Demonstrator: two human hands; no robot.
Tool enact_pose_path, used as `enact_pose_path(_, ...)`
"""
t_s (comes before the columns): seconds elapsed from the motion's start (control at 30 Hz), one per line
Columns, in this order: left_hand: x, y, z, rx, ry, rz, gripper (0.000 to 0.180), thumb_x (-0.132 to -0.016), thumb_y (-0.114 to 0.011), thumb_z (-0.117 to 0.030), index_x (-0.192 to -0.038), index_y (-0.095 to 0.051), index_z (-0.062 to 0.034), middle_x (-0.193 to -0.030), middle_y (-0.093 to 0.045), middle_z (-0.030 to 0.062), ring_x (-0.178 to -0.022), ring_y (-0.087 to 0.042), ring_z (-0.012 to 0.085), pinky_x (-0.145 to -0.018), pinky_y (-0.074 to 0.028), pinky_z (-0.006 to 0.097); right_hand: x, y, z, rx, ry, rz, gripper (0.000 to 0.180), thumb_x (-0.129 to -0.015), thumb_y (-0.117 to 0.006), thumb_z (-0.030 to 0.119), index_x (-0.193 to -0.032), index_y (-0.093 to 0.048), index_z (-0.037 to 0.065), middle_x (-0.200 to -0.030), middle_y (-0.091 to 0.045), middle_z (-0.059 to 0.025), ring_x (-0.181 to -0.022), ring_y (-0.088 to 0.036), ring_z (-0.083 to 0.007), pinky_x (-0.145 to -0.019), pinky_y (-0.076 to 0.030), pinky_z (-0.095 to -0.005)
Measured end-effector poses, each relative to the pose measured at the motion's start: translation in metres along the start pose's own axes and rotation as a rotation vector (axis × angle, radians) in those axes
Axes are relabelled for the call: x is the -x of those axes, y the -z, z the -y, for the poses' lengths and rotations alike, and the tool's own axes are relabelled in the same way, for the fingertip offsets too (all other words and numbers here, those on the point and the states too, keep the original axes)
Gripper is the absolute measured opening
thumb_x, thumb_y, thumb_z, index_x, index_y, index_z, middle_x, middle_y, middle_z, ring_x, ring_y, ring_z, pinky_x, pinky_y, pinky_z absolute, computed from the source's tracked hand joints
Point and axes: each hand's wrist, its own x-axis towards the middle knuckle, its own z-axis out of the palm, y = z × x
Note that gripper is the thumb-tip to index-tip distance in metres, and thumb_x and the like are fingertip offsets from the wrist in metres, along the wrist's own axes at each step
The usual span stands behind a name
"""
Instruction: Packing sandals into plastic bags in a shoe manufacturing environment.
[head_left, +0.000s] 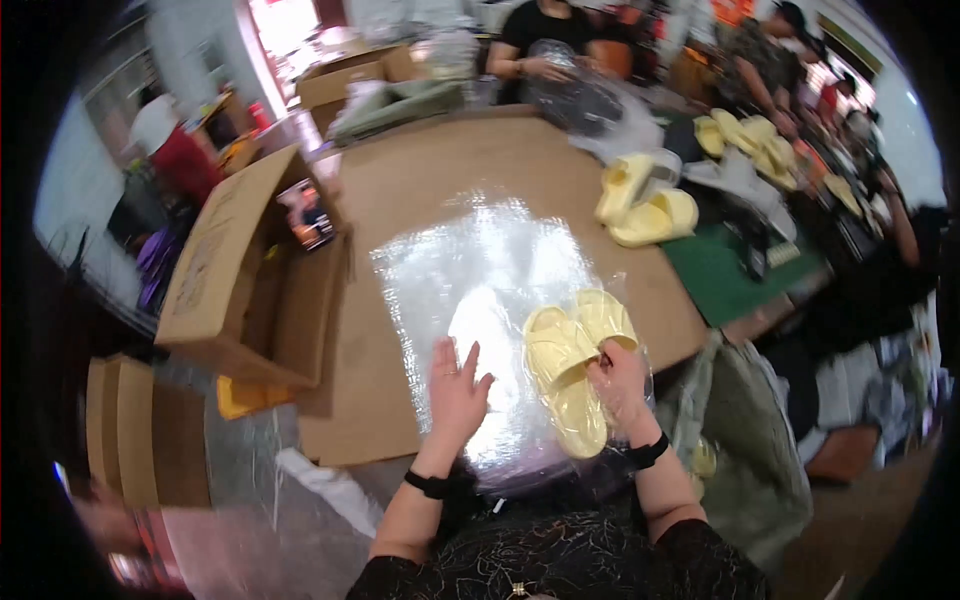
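pair of yellow slippers held by right hand, fingers curled on it; left hand flat, fingers spread, on clear bags. bagging looks just begun.

Open cardboard box on its side at left edge of brown surface, w/ a small screen propped at its flap. Two more yellow slippers lie far right. Green mat beside them. Second box at the far end.
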Motion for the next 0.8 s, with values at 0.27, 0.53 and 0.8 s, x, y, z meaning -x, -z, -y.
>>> enact_pose_path(0.27, -0.007, 0.003, -0.011, -0.003, -0.038, -0.006, 0.053, -0.093, -0.062, -0.029, -0.142, -0.054, -0.0082, -0.155, -0.031, 0.031, -0.145, -0.026, 0.0467, -0.116, -0.024, 0.055, 0.084, 0.149, -0.105, -0.247, -0.242, -0.566, 0.01, -0.083, -0.064, 0.008, -0.088, -0.061, 0.0, -0.068, -0.056, -0.0102, -0.066, -0.055, -0.014, -0.061, -0.045, -0.0309)
enact_pose_path(0.53, -0.003, 0.013, -0.008, 0.09, -0.088, 0.03, 0.051, -0.091, -0.065, -0.026, -0.138, -0.057, -0.0076, -0.156, -0.031, 0.0284, -0.145, -0.025, 0.046, -0.117, -0.024, 0.054, 0.191, 0.243, -0.249, 0.856, -0.719, -0.252, 0.021, -0.085, -0.066, 0.023, -0.082, -0.064, 0.002, -0.081, -0.068, -0.0189, -0.075, -0.067, -0.0335, -0.06, -0.052, -0.0434)
enact_pose_path(0.8, 0.002, 0.053, 0.004, 0.127, -0.11, 0.2, 0.046, -0.087, -0.069, -0.021, -0.131, -0.063, -0.0096, -0.154, -0.038, 0.0254, -0.146, -0.027, 0.045, -0.117, -0.029, 0.052, 0.109, 0.19, -0.191, 0.743, -0.65, -0.234, 0.04, -0.087, -0.069, 0.043, -0.096, -0.072, 0.004, -0.094, -0.072, -0.0166, -0.091, -0.068, -0.0376, -0.075, -0.054, -0.0485)
